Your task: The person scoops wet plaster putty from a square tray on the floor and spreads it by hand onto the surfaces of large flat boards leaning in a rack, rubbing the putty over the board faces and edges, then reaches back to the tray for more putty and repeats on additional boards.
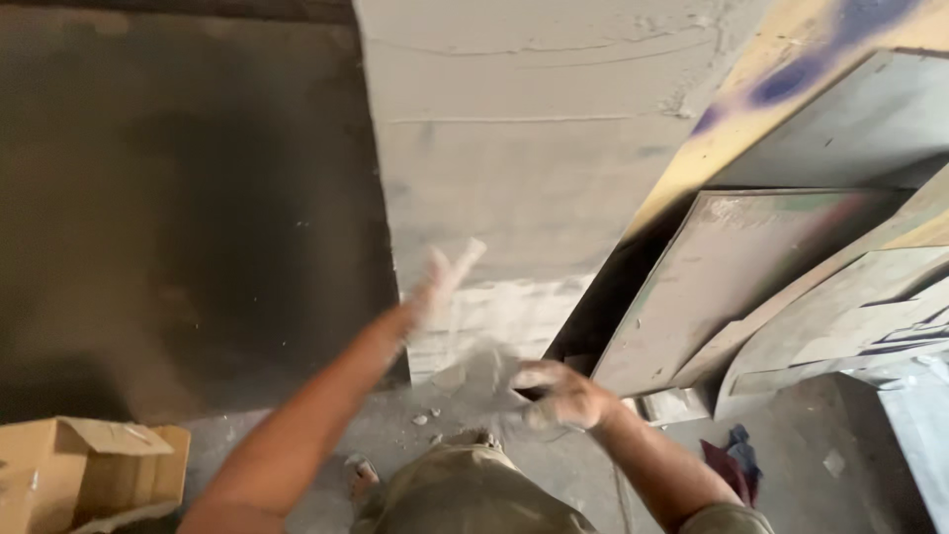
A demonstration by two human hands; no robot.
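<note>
Here, nearest me, my right hand [561,394] hung half-curled and empty over the dusty floor [474,396], whitened with powder. My left hand [447,272] was stretched flat, blurred, against the grey wall [514,148], fingers together, holding nothing I could make out. By my judgement, the wall's lower edge showed a pale patch; above looked untouched.

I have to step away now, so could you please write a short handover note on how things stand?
Left hand: raised toward the grey wall, blurred, dusted white; whether it holds anything cannot be told.
Right hand: lower, near the wall's base, fingers spread, holding nothing.
White patch low on the wall; most of the wall is bare grey.
Boards lean right; cardboard box lower left.
</note>
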